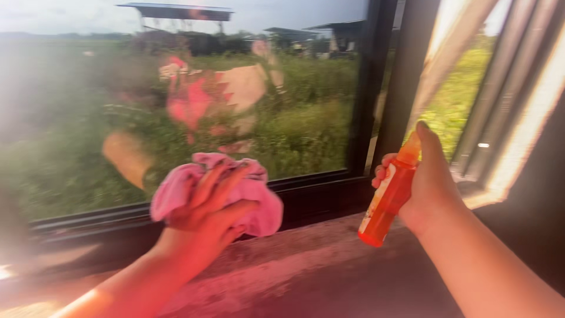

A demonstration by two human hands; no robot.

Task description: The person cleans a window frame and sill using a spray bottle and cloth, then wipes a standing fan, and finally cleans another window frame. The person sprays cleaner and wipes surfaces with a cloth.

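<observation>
Left hand [209,212] gripping crumpled pink cloth [247,194], pressed at lower edge of window glass [176,88] above dark frame [318,188]. Right hand [426,182] closed around orange spray bottle [391,197], held tilted, just beside frame upright, above reddish sill [306,265]

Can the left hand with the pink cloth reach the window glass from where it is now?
Probably yes. The left hand presses the pink cloth by the lower frame, and the window glass just above looks unobstructed.
</observation>
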